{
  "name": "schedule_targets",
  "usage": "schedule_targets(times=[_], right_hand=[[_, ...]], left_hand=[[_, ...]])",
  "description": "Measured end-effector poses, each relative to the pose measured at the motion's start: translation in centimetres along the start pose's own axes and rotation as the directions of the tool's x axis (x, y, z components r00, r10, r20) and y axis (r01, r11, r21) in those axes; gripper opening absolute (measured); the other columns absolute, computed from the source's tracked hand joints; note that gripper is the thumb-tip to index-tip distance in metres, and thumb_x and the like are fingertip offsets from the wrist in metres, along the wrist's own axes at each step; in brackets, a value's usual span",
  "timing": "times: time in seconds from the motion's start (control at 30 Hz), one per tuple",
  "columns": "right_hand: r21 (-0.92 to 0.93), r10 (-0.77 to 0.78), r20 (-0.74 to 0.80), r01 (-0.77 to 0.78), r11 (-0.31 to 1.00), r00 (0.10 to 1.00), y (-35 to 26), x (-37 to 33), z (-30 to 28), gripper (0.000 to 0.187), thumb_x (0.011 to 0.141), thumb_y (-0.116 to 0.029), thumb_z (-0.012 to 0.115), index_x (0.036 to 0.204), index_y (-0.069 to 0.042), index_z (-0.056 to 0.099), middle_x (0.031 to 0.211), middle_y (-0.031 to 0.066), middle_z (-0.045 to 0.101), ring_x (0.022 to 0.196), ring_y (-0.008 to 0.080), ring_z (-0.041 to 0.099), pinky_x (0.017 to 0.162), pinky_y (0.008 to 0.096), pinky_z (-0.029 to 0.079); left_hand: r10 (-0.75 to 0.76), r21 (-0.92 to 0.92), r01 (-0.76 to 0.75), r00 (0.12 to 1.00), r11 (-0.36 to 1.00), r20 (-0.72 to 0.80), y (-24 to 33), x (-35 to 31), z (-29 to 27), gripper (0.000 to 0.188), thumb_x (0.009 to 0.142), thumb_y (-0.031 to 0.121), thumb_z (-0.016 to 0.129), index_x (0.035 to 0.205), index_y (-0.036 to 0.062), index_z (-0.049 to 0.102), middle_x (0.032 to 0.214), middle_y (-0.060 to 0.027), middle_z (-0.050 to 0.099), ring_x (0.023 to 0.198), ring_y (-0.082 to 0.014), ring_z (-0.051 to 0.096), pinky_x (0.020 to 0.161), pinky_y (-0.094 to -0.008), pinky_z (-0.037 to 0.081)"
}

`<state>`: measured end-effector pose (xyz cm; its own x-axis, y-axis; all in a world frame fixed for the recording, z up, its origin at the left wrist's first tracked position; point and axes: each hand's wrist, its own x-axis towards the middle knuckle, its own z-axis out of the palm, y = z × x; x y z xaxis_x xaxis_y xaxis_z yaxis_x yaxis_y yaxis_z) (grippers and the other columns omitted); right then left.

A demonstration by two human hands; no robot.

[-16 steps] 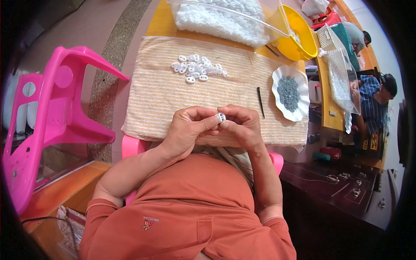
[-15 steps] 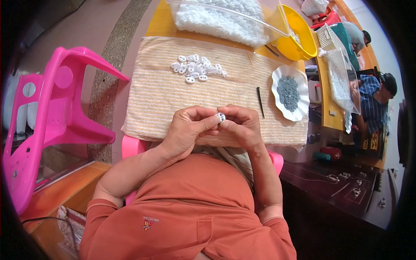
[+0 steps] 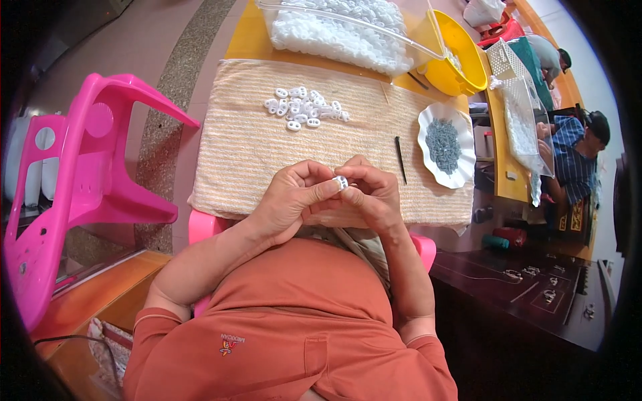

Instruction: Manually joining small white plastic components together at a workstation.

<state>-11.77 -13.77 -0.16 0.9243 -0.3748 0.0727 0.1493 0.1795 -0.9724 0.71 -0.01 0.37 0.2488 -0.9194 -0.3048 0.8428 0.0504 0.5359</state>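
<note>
Partly covered white two-hole piece [image 3: 343, 182]: sat above the striped towel [image 3: 234, 167].
Left hand [image 3: 294, 194]: thumb and finger pinched one side, remaining fingertips hidden.
Right hand [image 3: 372, 190]: grasped the other, lower fingers obscured.
Clear bin [image 3: 426, 51]: was cropped at top.

Shirt [image 3: 301, 281]: one short line of lettering [image 3: 233, 338], upside down in view
Emblem [image 3: 227, 348]: small, red and yellow

Two hands [image 3: 287, 199] [image 3: 376, 198] hold one piece [image 3: 342, 182] by one cloth's [image 3: 257, 154] near edge, with one dish [image 3: 451, 180] and one stick [image 3: 400, 160] toward its right edge.
</note>
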Motion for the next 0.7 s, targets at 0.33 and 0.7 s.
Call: schedule_targets(times=[0.33, 0.7], right_hand=[[0.057, -0.021, 0.000, 0.021, 0.998, 1.000, -0.6, -0.1, 1.3, 0.025, 0.081, -0.005, 0.069, 0.105, 0.003, 0.064, 0.105, 0.0111, 0.055, 0.092, 0.0140, 0.054, 0.079, 0.0245, 0.045], [-0.017, -0.095, 0.038, 0.096, 0.995, 0.995, -0.2, -0.5, 0.9, 0.026, 0.083, -0.002, 0.067, 0.108, 0.004, 0.062, 0.108, 0.0121, 0.054, 0.092, 0.0129, 0.055, 0.075, 0.0232, 0.047]], left_hand=[[0.032, 0.031, -0.035, 0.996, 0.999, 0.085, 0.0, -0.2, -0.4, 0.008, 0.088, 0.005, 0.062, 0.087, 0.0046, 0.054, 0.083, -0.0061, 0.062, 0.076, -0.0122, 0.063, 0.069, -0.0236, 0.055], [0.068, 0.053, -0.072, 0.996, 0.996, 0.060, -0.7, -0.3, -0.2, 0.007, 0.087, 0.003, 0.064, 0.086, 0.0032, 0.057, 0.083, -0.0048, 0.063, 0.075, -0.0101, 0.062, 0.068, -0.0219, 0.053]])
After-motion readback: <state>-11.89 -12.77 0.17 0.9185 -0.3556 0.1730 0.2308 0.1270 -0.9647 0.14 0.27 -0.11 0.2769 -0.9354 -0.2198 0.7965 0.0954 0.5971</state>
